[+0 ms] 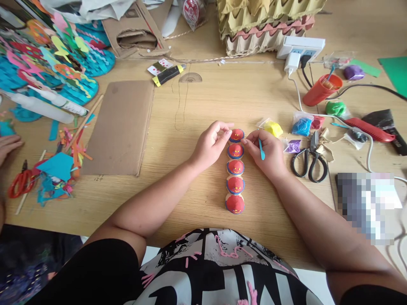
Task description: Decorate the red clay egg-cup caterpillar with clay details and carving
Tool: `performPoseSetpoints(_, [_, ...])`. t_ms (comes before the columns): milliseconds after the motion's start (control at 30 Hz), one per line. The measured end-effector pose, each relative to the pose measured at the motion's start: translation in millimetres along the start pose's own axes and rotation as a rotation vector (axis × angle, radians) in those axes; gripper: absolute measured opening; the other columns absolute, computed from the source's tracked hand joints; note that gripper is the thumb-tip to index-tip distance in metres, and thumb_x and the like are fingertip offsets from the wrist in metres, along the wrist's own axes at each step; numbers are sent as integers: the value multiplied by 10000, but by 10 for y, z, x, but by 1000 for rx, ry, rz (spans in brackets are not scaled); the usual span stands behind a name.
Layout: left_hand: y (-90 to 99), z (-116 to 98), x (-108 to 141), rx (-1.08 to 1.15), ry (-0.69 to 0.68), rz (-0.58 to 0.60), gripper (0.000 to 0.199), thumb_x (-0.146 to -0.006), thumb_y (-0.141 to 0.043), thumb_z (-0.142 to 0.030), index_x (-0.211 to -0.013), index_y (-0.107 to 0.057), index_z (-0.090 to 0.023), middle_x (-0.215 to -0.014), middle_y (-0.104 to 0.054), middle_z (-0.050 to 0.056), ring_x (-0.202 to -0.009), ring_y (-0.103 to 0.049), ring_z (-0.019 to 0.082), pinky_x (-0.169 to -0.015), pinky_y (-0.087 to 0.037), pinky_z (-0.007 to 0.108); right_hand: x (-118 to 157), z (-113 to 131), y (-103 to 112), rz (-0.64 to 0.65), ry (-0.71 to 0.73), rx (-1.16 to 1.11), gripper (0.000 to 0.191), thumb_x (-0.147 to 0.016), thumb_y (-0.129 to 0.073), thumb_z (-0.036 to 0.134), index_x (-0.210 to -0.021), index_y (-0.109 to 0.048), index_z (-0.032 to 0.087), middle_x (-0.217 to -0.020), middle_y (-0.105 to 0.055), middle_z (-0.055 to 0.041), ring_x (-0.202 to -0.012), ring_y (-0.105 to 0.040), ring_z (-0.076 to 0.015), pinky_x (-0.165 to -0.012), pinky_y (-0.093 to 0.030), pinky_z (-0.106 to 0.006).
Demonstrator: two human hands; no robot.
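A row of several red clay domes [235, 167] with blue rims and small yellow smiling faces runs away from me on the wooden table. They look like joined egg-carton cups. My left hand [212, 143] is at the far end of the row, its thumb and curled fingers holding the left side of the farthest dome [237, 135]. On the other side, my right hand [269, 153] has its thumb and forefinger tips against that dome's right edge. A small blue clay tool [261, 150] is tucked between its fingers, pointing towards me.
Yellow clay [273, 128], blue clay [302, 126] and black-handled scissors [310, 161] lie at right, near a red cup [322, 90] and power strip [302, 47]. Egg trays [267, 25] stand behind. Cardboard [117, 127], paper scraps [57, 167] and another person's hand [9, 148] are at left.
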State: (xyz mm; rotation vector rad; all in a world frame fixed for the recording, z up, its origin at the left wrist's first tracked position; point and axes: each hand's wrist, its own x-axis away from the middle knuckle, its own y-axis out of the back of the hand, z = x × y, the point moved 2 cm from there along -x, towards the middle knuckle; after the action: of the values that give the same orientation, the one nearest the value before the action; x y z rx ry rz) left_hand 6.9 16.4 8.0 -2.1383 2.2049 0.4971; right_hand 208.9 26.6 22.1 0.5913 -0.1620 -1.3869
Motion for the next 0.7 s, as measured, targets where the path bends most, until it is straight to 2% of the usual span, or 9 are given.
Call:
performPoseSetpoints(133, [-52,-5,10,68,-16,79,436,-1050,-590,-672,-1065,-614,-236,-1312,-794,124,-1242,-769,224,-1107,-570,377,-6,-8,-9,-6,1,-6,429,-926,-758,652,-837,-674,240,-680,-635,-4,-629,-540,-175,-610,-458,-339])
performPoseSetpoints(233, [-69,-8,27,61,-10,76,455,-1049,-578,-688,-1102,-621,-238,-1315,-795,124,-1223,-776,217,-1101,-577,371,3,-11,-10,-16,5,3,444,-929,-752,667,-811,-665,248,-688,-653,-17,-634,-545,-180,-614,-461,-347])
performPoseSetpoints(700, [-99,-65,68,66,-8,85,474,-1037,-576,-714,-1022,-587,-241,-1234,-814,111,-1193,-784,206,-1069,-593,354,3,20,-44,51,8,-36,556,-860,-780,757,-739,-607,243,-657,-645,-14,-591,-510,-165,-580,-425,-349])
